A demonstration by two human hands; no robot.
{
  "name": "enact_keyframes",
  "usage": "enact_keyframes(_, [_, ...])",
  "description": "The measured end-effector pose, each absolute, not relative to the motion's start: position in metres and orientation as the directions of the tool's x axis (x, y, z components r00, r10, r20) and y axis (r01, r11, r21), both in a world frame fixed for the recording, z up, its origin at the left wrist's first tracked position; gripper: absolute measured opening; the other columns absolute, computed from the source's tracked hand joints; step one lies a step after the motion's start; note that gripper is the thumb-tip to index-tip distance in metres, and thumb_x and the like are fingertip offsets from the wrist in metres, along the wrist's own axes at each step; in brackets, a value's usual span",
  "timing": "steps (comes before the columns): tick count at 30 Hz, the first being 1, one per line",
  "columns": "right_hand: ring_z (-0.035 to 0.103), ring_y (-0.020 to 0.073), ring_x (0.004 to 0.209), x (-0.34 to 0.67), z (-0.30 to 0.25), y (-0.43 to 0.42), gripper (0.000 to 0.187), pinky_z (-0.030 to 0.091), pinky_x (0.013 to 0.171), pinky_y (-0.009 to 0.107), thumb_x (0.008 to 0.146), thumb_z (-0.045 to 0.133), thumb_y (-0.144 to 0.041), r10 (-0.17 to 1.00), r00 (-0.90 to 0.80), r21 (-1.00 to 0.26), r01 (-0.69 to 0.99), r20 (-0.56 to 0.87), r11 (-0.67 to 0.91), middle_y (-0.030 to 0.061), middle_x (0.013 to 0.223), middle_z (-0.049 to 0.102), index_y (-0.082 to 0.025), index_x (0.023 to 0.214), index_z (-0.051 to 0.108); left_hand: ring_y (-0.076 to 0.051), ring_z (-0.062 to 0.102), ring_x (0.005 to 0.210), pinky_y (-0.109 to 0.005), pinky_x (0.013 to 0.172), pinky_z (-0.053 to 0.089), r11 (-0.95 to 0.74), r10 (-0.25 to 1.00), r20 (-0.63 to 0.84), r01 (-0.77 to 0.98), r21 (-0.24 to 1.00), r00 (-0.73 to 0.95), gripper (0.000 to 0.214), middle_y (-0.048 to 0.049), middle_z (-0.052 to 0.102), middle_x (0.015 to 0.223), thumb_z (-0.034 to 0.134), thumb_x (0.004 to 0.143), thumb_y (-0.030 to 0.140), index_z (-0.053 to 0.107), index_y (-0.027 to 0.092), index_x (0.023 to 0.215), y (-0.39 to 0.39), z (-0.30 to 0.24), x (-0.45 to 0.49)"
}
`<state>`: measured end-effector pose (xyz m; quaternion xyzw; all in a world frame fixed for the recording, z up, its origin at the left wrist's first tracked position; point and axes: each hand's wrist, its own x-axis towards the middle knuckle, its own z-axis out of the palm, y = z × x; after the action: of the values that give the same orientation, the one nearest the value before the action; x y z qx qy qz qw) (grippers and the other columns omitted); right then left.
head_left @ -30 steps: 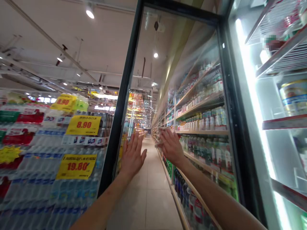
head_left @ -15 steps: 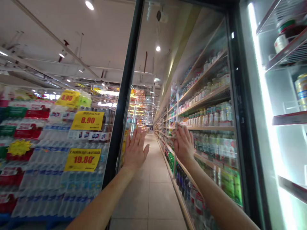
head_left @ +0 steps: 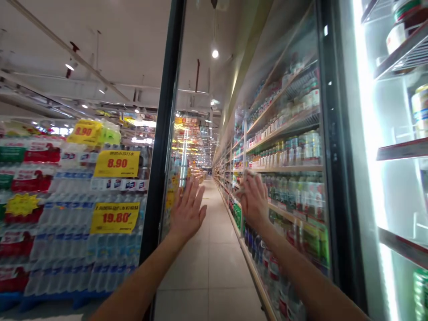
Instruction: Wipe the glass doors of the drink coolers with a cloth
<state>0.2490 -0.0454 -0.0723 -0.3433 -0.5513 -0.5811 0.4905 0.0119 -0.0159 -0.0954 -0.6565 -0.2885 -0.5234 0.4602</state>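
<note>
I stand at an open glass fridge door (head_left: 277,89) with a black frame (head_left: 163,133). My left hand (head_left: 187,211) lies flat on the glass near its left edge, fingers spread and pointing up, holding nothing. My right hand (head_left: 256,203) is against the glass a little to the right, pressing a pale crumpled cloth (head_left: 248,177) that shows at its fingertips. Through the glass I see a long store aisle and shelves of bottles.
The lit fridge interior (head_left: 401,149) with shelves and a can (head_left: 419,109) is at the right. Stacked packs of water bottles (head_left: 83,249) with yellow price signs (head_left: 117,163) stand at the left. A tiled aisle floor (head_left: 214,267) runs ahead.
My right hand slid the cloth rightward across the glass, then held near the same spot. My left hand stayed flat on the glass. The view tilted slightly.
</note>
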Motion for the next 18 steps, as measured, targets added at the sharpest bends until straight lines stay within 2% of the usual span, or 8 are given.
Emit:
enact_keyframes(2, [0.026, 0.0227, 0.137, 0.249, -0.074, -0.047, 0.047, 0.027, 0.109, 0.045, 0.085, 0.045, -0.019, -0.117, -0.401, 0.413, 0.904, 0.908, 0.109, 0.0083, 0.132, 0.052, -0.021, 0.132, 0.043, -0.023, 0.024, 0.136, -0.044, 0.113, 0.012, -0.418, -0.103, 0.930, 0.834, -0.361, 0.351, 0.059, -0.0099, 0.037, 0.142, 0.045, 0.087, 0.029, 0.025, 0.019, 0.141, -0.018, -0.105, 0.013])
enact_keyframes(3, [0.027, 0.0227, 0.136, 0.250, -0.074, -0.047, 0.046, 0.026, 0.109, 0.045, 0.086, 0.044, -0.020, -0.124, -0.374, 0.388, 0.915, 0.919, 0.108, 0.0083, 0.132, 0.052, -0.021, 0.132, 0.044, -0.022, 0.024, 0.136, -0.044, 0.113, 0.012, -0.420, -0.097, 0.925, 0.828, -0.372, 0.367, 0.058, -0.0093, 0.038, 0.141, 0.045, 0.087, 0.029, 0.027, 0.020, 0.141, -0.020, -0.108, 0.014])
enact_keyframes(6, [0.026, 0.0264, 0.136, 0.254, -0.072, -0.048, 0.046, 0.028, 0.107, 0.050, 0.087, 0.040, -0.021, -0.253, -0.100, 0.125, 0.988, 0.962, 0.087, 0.0125, 0.135, 0.048, -0.017, 0.133, 0.043, -0.022, 0.024, 0.136, -0.043, 0.113, 0.011, -0.419, -0.057, 0.925, 0.832, -0.364, 0.375, 0.057, -0.0084, 0.038, 0.142, 0.044, 0.086, 0.029, 0.029, 0.020, 0.140, -0.022, -0.115, 0.016])
enact_keyframes(7, [0.025, 0.0275, 0.136, 0.254, -0.073, -0.047, 0.047, 0.028, 0.106, 0.051, 0.087, 0.040, -0.022, -0.269, -0.064, 0.091, 0.992, 0.961, 0.091, 0.0136, 0.136, 0.046, -0.016, 0.134, 0.042, -0.022, 0.024, 0.137, -0.043, 0.113, 0.011, -0.419, -0.048, 0.928, 0.836, -0.355, 0.370, 0.057, -0.0083, 0.037, 0.142, 0.045, 0.086, 0.030, 0.029, 0.020, 0.140, -0.022, -0.115, 0.016])
enact_keyframes(12, [0.027, 0.0231, 0.136, 0.247, -0.087, -0.049, 0.046, 0.027, 0.109, 0.045, 0.085, 0.046, -0.020, -0.094, -0.410, 0.419, 0.900, 0.907, 0.119, 0.0079, 0.132, 0.051, -0.021, 0.131, 0.044, -0.021, 0.024, 0.137, -0.043, 0.113, 0.010, -0.422, -0.036, 0.932, 0.840, -0.342, 0.362, 0.056, -0.0079, 0.037, 0.142, 0.045, 0.087, 0.031, 0.030, 0.020, 0.140, -0.021, -0.114, 0.016])
enact_keyframes(13, [0.027, 0.0233, 0.136, 0.247, -0.088, -0.049, 0.045, 0.027, 0.109, 0.046, 0.085, 0.046, -0.019, -0.119, -0.379, 0.391, 0.915, 0.918, 0.099, 0.0082, 0.131, 0.052, -0.021, 0.130, 0.045, -0.021, 0.024, 0.137, -0.043, 0.113, 0.010, -0.424, -0.032, 0.931, 0.839, -0.342, 0.363, 0.056, -0.0079, 0.037, 0.142, 0.044, 0.087, 0.032, 0.031, 0.020, 0.139, -0.021, -0.114, 0.016])
enact_keyframes(16, [0.025, 0.0270, 0.137, 0.247, -0.088, -0.050, 0.045, 0.029, 0.106, 0.050, 0.085, 0.044, -0.018, -0.270, -0.123, 0.143, 0.988, 0.955, 0.058, 0.0136, 0.135, 0.047, -0.016, 0.130, 0.046, -0.022, 0.025, 0.136, -0.043, 0.113, 0.010, -0.423, -0.037, 0.932, 0.840, -0.341, 0.360, 0.053, -0.0084, 0.037, 0.142, 0.043, 0.088, 0.032, 0.033, 0.019, 0.138, -0.019, -0.115, 0.017])
enact_keyframes(18, [0.023, 0.0269, 0.137, 0.245, -0.091, -0.050, 0.045, 0.029, 0.106, 0.049, 0.085, 0.043, -0.017, -0.252, -0.149, 0.174, 0.982, 0.956, 0.079, 0.0139, 0.136, 0.046, -0.015, 0.131, 0.045, -0.022, 0.026, 0.136, -0.043, 0.113, 0.011, -0.415, -0.055, 0.931, 0.840, -0.349, 0.360, 0.052, -0.0093, 0.037, 0.142, 0.044, 0.088, 0.031, 0.035, 0.018, 0.137, -0.019, -0.116, 0.017])
